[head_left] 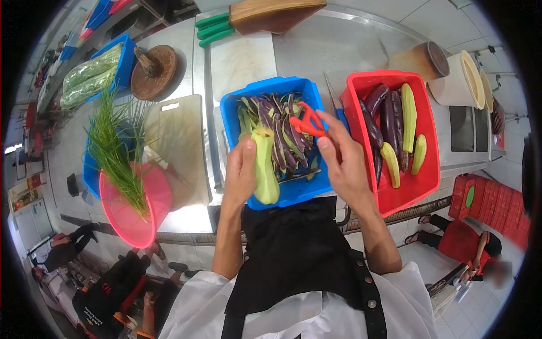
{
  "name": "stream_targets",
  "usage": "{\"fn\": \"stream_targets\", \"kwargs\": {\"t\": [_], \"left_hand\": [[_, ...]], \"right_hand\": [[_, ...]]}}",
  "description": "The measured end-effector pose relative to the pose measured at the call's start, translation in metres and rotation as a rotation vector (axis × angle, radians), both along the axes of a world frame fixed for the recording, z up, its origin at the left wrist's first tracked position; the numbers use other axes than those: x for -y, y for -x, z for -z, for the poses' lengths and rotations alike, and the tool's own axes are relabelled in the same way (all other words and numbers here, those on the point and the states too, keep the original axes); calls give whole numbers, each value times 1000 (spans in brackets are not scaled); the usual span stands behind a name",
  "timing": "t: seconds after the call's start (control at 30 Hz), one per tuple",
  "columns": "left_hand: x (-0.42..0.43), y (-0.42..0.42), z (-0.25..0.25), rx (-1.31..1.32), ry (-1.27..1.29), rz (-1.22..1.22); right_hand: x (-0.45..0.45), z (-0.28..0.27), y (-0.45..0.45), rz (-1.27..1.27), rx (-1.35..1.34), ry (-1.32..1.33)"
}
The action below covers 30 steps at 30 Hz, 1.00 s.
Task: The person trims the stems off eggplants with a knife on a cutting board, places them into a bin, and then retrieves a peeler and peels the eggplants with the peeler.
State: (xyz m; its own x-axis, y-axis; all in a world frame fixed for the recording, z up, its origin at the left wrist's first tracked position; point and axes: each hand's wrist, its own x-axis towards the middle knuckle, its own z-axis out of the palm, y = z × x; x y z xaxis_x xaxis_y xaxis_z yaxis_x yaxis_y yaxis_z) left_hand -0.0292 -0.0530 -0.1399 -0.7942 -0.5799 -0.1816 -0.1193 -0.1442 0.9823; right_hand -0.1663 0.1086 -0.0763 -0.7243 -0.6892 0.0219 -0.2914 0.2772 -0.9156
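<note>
My left hand (241, 169) is closed around a peeled, pale green eggplant (264, 169), held upright over the near left part of a blue tub (299, 198). My right hand (341, 155) grips a red peeler (309, 121) above the tub's right side. Purple and green peelings (279, 127) lie heaped in the tub. To the right stands a red tub (389, 200) with several unpeeled purple eggplants (388, 124) and 3 peeled pale green ones (409, 113).
A knife (339, 107) lies between the tubs. At left are a cutting board (186, 130), green stalks (116, 152) over a pink basket (135, 226), and a stone mortar (164, 79). A wooden block (271, 14) with green-handled knives stands behind. Other people work beyond the counter.
</note>
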Motion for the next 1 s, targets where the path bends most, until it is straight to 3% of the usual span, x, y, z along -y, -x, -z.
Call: {"fn": "stream_targets", "kwargs": {"t": [0.17, 0.23, 0.3, 0.37, 0.5, 0.57, 0.6, 0.63, 0.7, 0.73, 0.8, 0.9, 1.0], "left_hand": [[1, -9, -23, 173, 179, 179], [-1, -9, -24, 144, 143, 153], [0, -6, -27, 112, 103, 126], [0, 5, -35, 122, 139, 229], [3, 25, -40, 185, 200, 423], [6, 26, -41, 188, 234, 462], [8, 24, -43, 210, 283, 512], [9, 22, -44, 234, 330, 563], [11, 15, -50, 291, 347, 595], [11, 9, -50, 302, 403, 541], [10, -3, -42, 341, 632, 446], [21, -23, -37, 510, 424, 504], [18, -44, -28, 441, 339, 431]], "right_hand": [[-2, -10, 23, -36, 38, -95], [-15, -3, 30, -45, 75, -8], [-37, 3, 39, -163, -275, -213], [-52, -7, 49, -198, -215, -297], [-66, -7, 59, -112, -257, -220], [-51, -15, 61, -197, 27, -187], [-38, -2, 54, -150, -120, 44], [-28, 5, 51, -135, -106, 45], [-10, 17, 51, -404, -242, -63], [-5, 33, 48, -402, -233, -58], [2, 62, 38, -417, -628, -218], [1, 59, 41, -308, -601, -254], [3, 39, 35, -325, -473, -267]]}}
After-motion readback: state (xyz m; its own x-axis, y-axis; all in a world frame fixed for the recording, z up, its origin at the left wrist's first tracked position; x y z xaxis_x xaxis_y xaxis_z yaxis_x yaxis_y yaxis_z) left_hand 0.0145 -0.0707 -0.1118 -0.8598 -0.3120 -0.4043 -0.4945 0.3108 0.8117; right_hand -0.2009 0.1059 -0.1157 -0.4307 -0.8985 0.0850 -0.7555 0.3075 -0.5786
